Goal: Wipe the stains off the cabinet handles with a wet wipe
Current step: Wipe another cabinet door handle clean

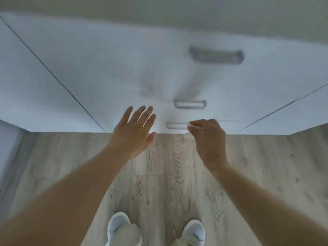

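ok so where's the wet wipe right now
In the head view the wet wipe is pinched in the right hand, at the right end of the lowest cabinet handle, just above the floor.

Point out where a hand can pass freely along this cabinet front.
Free: the flat panel left of the middle handle, above the open left hand, and the panel right of all three handles. Crowded: the bottom handle, where the right hand presses the wipe.

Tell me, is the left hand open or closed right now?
Open. The left hand shows spread, straight fingers and holds nothing, beside the lowest handle; the right hand pinches the wet wipe.
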